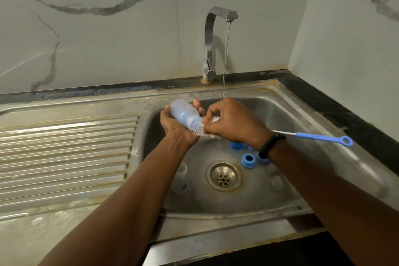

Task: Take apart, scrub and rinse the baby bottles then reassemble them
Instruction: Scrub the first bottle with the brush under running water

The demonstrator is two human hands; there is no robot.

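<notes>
Head view: over the sink [287, 114], the left hand [174, 127] wraps its fingers round a pale blue bottle [183, 115], mouth turned rightward. The right hand [233, 123] pinches the brush [319, 137] at its bristles, just at the bottle's mouth. Below the right fingers lies a blue ring [248, 160]; water runs from the tap [216, 43] beyond them.

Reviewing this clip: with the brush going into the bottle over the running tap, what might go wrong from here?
The left hand holds the wet bottle tilted, so it might slip as the right hand works the brush. The long handle juts past the sink rim and could knock it. The blue rings lie beside the drain, where runoff from the scrubbing likely reaches them.
</notes>
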